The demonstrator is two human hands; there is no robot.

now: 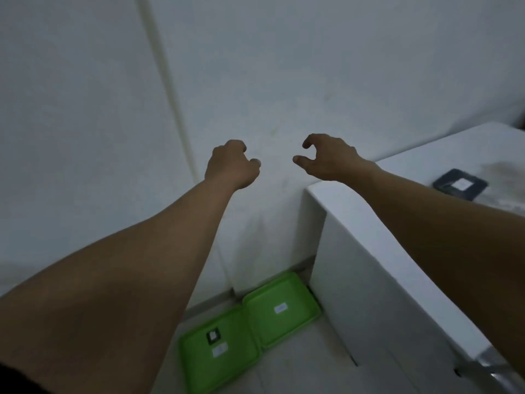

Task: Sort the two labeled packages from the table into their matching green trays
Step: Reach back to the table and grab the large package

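Observation:
Two green trays lie side by side on the floor against the wall. The left tray (pixel 235 368) holds a small dark package (pixel 213 335) above a white label. The right tray (pixel 301 322) shows only a white label. A dark package with a white label (pixel 460 184) lies on the white table at the right. Both my arms reach forward in mid-air, well above the trays. My left hand (pixel 233 166) is loosely curled and holds nothing. My right hand (pixel 326 157) is empty, with thumb and fingers apart, near the table's far corner.
The white table (pixel 355 223) fills the right side, its corner next to the right tray. A white wall stands ahead, with a vertical seam on the left. A metal fitting (pixel 494 368) shows at the table's lower right edge.

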